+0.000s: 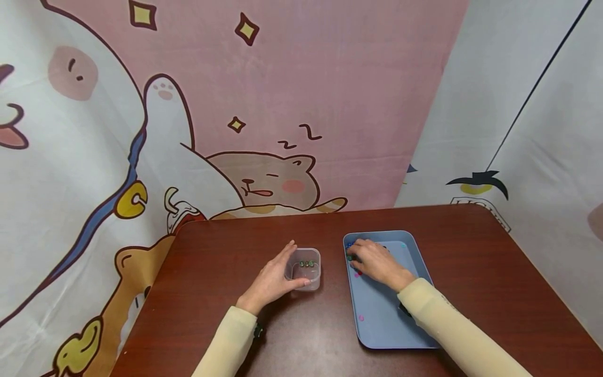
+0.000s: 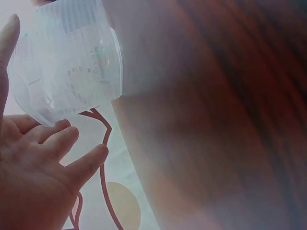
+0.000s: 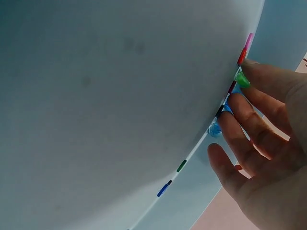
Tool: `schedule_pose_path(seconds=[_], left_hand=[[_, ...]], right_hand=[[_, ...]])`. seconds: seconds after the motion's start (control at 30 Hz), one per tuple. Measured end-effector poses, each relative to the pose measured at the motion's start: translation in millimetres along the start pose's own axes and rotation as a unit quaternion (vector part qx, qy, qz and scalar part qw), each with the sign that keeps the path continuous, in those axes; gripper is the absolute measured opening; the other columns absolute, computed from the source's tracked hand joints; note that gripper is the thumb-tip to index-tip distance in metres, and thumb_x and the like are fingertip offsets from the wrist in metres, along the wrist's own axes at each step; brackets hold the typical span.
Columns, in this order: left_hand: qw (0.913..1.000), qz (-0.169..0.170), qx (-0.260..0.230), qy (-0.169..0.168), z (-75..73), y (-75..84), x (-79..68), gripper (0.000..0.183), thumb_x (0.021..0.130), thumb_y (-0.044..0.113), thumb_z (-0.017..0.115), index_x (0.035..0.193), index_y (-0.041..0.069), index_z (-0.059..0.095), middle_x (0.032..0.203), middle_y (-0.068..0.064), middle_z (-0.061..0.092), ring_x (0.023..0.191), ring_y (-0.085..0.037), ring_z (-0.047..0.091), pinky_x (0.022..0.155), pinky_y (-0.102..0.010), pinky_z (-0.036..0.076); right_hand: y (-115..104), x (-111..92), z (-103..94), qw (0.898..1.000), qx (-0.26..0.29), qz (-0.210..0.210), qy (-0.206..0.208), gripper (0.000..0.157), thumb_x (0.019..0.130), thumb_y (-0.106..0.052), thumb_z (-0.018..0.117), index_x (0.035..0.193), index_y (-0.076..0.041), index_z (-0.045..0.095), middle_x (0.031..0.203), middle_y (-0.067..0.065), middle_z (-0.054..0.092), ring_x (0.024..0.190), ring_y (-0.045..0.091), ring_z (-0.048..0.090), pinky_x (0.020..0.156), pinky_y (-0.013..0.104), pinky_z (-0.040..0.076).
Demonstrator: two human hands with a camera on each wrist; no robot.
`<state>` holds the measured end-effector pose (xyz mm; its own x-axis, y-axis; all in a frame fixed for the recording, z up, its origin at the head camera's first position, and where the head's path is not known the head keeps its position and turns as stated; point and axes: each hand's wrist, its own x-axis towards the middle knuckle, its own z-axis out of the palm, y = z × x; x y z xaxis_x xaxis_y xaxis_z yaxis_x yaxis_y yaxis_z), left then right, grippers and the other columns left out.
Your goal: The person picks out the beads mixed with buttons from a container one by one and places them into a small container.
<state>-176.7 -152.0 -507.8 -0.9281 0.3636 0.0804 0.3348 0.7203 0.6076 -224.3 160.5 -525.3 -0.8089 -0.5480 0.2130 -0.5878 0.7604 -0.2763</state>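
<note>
A small clear plastic container (image 1: 314,284) stands on the table, with several greenish marbles (image 1: 306,264) in it. My left hand (image 1: 270,283) holds it from the left, thumb along the near side and fingers toward the far side. On the right, my right hand (image 1: 377,263) reaches into a blue tray (image 1: 386,327) at its left wall. Between thumb and index finger sits a green marble (image 3: 243,80), which these fingertips pinch. Blue marbles (image 3: 214,129) lie by the other fingers, partly hidden by them.
Small flat coloured pieces lie in the tray, among them a pink one (image 1: 361,318), a green one (image 3: 181,166) and a blue one (image 3: 163,189). Brown wooden table (image 1: 212,251) surrounds both containers. Behind it hangs a cartoon-printed cloth (image 1: 353,104).
</note>
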Motion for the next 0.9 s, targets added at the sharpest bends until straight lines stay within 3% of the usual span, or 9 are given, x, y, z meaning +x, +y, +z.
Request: schedule_pose_path(seconds=[0.37,0.9], left_hand=[[1.0,-0.008,-0.006,0.0,0.9,-2.3,-0.7,0.104,0.081,0.06,0.083,0.161,0.011,0.037,0.169,-0.003,0.029,0.142,-0.036,0.047,0.11,-0.058,0.042],[0.9999,-0.014,-0.003,-0.007,1.2,-3.5,1.2,0.105,0.081,0.061,0.082,0.162,0.011,0.036,0.17,-0.002,0.027,0.142,-0.035,0.048,0.11,-0.058,0.043]], right_hand=[[-1.2,0.0,0.2,0.999,0.007,-0.023,0.023,0.011,0.086,-0.007,0.083,0.096,-0.01,0.078,0.093,0.001,0.068,0.087,0.024,0.064,0.072,0.041,0.056],[-8.3,0.5,-23.1,0.999,0.042,0.014,0.031,0.014,0.088,-0.01,0.083,0.101,-0.007,0.078,0.099,0.003,0.07,0.096,0.026,0.066,0.081,0.043,0.057]])
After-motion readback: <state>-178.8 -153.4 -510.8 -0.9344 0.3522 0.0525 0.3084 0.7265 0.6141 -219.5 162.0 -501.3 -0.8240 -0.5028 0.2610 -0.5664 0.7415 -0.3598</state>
